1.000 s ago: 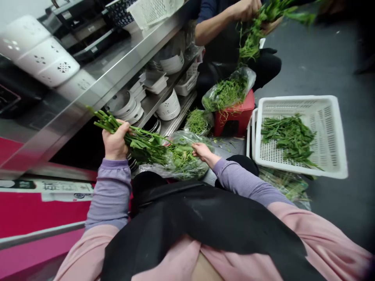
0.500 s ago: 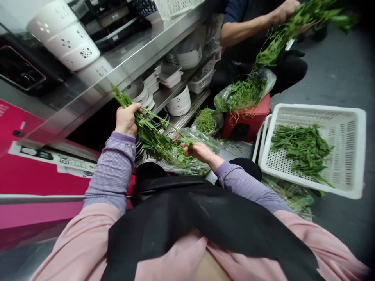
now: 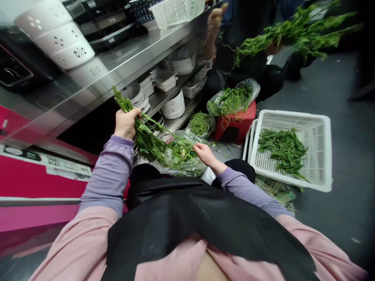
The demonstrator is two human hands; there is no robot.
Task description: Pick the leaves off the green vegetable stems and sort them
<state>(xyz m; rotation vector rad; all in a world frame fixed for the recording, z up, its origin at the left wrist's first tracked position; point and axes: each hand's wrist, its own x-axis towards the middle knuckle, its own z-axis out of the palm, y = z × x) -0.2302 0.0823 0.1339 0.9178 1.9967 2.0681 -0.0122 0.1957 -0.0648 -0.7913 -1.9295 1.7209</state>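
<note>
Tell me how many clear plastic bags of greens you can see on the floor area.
3, though more may be hidden. One bag lies under the person's right hand, one small bag sits by the shelf, and one bag rests on the red stool.

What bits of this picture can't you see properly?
- Head view: the right hand fingertips are buried in the bag of greens.
- The co-worker's bunch is blurred and cut by the top edge.
- The greens under the white basket are mostly hidden by it.
- The left hand covers the stems it grips.
</note>
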